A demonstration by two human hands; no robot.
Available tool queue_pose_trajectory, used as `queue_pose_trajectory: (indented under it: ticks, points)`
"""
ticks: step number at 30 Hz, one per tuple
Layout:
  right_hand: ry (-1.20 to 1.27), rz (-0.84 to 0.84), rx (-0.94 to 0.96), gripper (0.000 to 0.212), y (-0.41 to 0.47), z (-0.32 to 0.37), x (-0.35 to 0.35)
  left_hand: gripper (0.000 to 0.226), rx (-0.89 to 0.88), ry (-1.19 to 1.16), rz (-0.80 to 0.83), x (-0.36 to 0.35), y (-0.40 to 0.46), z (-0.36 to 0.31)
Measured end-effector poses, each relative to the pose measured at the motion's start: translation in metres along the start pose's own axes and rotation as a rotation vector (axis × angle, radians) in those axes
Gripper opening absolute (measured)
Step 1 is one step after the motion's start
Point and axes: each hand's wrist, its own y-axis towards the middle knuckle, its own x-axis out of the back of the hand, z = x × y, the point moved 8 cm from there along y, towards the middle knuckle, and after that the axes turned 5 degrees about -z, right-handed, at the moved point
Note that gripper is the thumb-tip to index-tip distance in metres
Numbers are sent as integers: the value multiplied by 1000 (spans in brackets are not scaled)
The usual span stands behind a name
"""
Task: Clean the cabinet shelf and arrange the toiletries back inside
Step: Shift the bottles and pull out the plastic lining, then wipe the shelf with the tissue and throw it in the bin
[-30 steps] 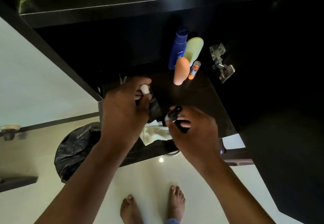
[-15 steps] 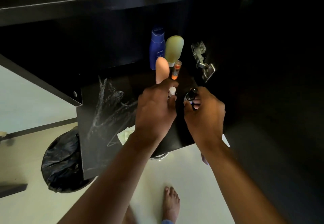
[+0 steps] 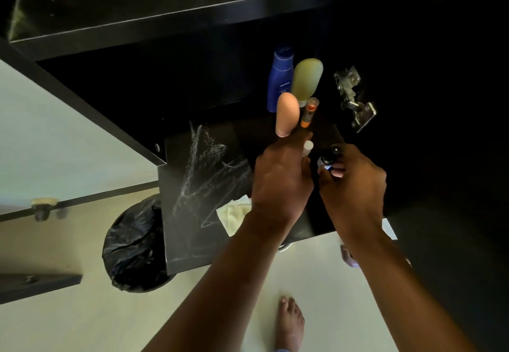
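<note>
We find the left hand pinching a small white tube, the right hand gripping a dark bottle, both over the shelf. Four toiletries stand behind; wipe streaks and cloth remain.

On the dark shelf, the left hand held a small white tube; the right hand gripped a dark bottle near four upright toiletries.
</note>
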Motion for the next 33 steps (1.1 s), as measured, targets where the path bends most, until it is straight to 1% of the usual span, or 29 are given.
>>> queue_pose_trajectory:
  ticks: [3,5,10,13,15,18,22,25,28,30,33]
  points:
    - [3,45,-20,55,-7,-2,1,53,-20,-38,-6,2,-6,-3]
    - [-24,58,-23,58,-18,-2,6,58,-25,-35,-6,4,-11,-3]
    - [-68,2,4,47,-50,9,35,63,0,-7,14,22,-21,7]
    - [-4,8,75,35,-68,28,38,58,26,30,-5,47,-31,15]
    - [28,55,146,31,-79,47,28,55,83,76,-2,67,-42,24]
    - [-3,191,329,42,-96,82,-1,58,135,187,43,93,-64,46]
    - [-143,384,492,43,-113,104,-41,63,194,354,165,116,-94,74]
    - [-207,455,479,37,-116,107,-57,81,222,464,287,118,-111,91]
    - [-264,470,456,34,-117,106,-64,92,216,530,313,116,-119,104]
    - [-272,477,463,36,-121,107,-65,92,200,553,317,114,-121,109]
    - [-321,482,493,48,-126,110,-65,86,196,542,311,113,-122,113]
